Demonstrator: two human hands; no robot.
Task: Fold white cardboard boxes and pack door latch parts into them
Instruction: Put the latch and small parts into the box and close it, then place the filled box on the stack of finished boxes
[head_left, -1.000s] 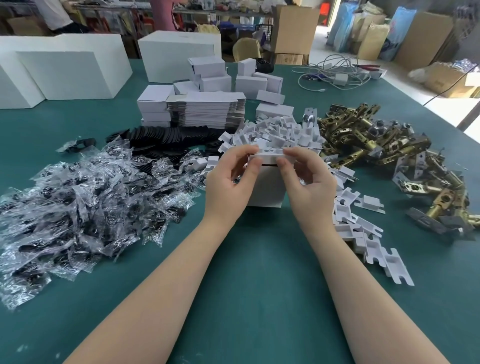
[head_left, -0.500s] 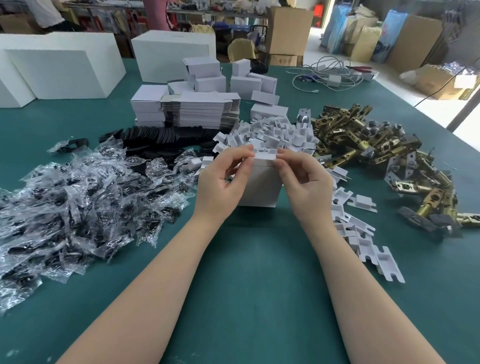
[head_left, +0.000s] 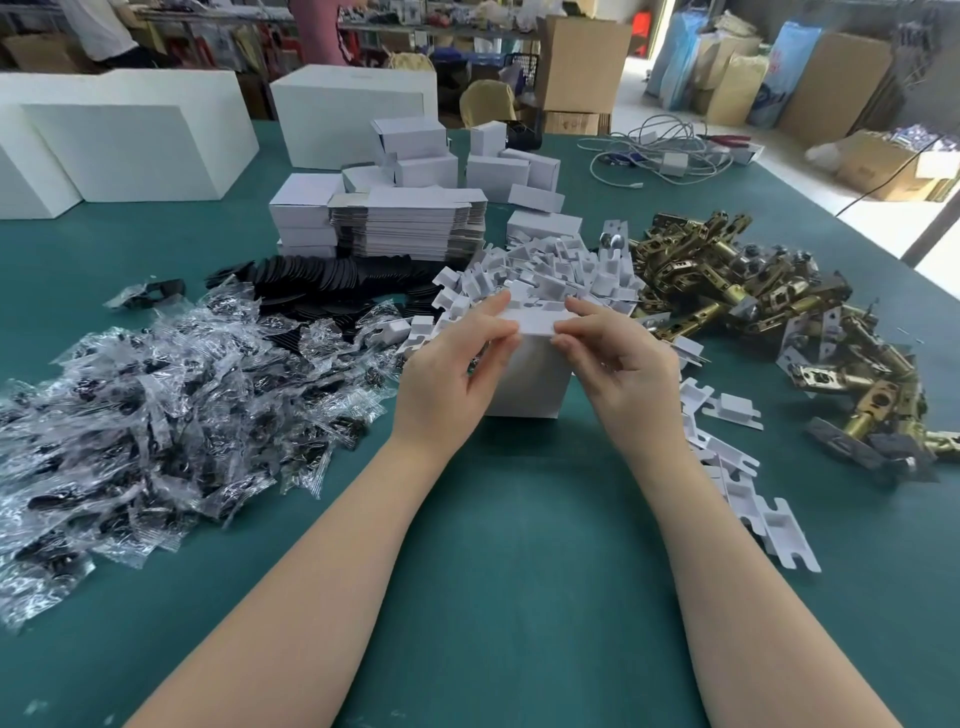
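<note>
While the white box (head_left: 524, 382) stands upright, contents hidden, left hand (head_left: 447, 379) and right hand (head_left: 621, 371) pinch its top flap (head_left: 537, 322).

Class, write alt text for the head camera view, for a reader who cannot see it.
Two hands, left and right, pinch the top flap of a small white box standing on a green table. Bagged black parts lie left, brass latches right.

Top flap (head_left: 537, 321) now pressed flat on box (head_left: 524, 379) — hands' fingertips (head_left: 511, 327) drawn closer
</note>
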